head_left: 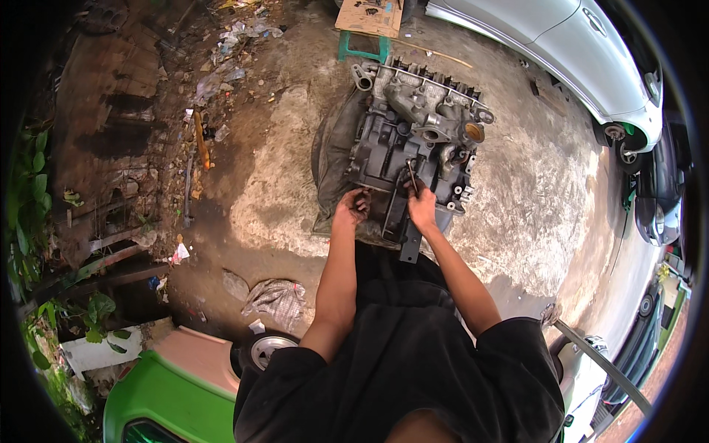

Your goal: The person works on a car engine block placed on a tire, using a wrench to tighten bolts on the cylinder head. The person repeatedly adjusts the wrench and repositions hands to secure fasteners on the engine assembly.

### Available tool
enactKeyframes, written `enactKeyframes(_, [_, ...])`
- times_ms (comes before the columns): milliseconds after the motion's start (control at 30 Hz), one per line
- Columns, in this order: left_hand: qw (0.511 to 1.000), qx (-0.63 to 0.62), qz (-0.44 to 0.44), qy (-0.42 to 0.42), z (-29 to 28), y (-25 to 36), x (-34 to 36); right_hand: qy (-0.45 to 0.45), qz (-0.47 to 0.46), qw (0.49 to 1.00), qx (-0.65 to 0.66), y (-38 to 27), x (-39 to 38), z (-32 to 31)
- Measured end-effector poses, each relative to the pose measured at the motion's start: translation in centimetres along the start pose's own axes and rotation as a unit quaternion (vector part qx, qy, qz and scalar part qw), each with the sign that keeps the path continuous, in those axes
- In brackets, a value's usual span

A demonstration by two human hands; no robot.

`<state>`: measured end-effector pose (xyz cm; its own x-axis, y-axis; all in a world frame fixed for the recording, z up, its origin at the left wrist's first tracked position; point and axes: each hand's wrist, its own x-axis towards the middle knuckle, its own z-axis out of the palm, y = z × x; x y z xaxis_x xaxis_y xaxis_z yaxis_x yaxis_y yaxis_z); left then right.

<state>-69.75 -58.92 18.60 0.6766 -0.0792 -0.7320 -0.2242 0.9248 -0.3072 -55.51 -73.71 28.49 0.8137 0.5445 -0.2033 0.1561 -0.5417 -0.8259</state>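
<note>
A dark grey engine (384,151) lies in front of me, with a lighter cast-metal manifold (413,103) along its far side. At its near left edge is my left hand (357,204), fingers curled together and blackened; whatever they hold, if anything, is hidden. Closer to the engine's middle, my right hand (421,204) is closed around a thin metal tool (412,171), whose far end points up at the block; its exact kind is unclear. Just left of that hand, a dark flat metal bar (409,244) sticks out over the near edge.
Dark cloth (332,159) lies beneath the engine's left side. Beyond it stands a green stool (363,47) by a wooden board (369,16) with small parts. A silver car (546,37) is far right. A sack (277,301) and a wheel (269,351) are near left; litter lies farther off.
</note>
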Motion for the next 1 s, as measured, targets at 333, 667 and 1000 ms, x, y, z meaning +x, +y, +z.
enactKeyframes(333, [0.993,0.023,0.104,0.057,0.1,-2.1,0.1,0.020,-0.016,1.000,-0.017,0.4,-0.1,0.4])
enactKeyframes(667, [0.925,0.172,0.297,0.160,0.8,-5.5,0.6,0.033,-0.032,0.999,-0.003,0.5,0.0,0.5])
enactKeyframes(1000, [0.933,0.155,0.270,0.179,1.9,-5.1,0.2,0.020,-0.007,1.000,-0.005,0.5,-0.1,0.3])
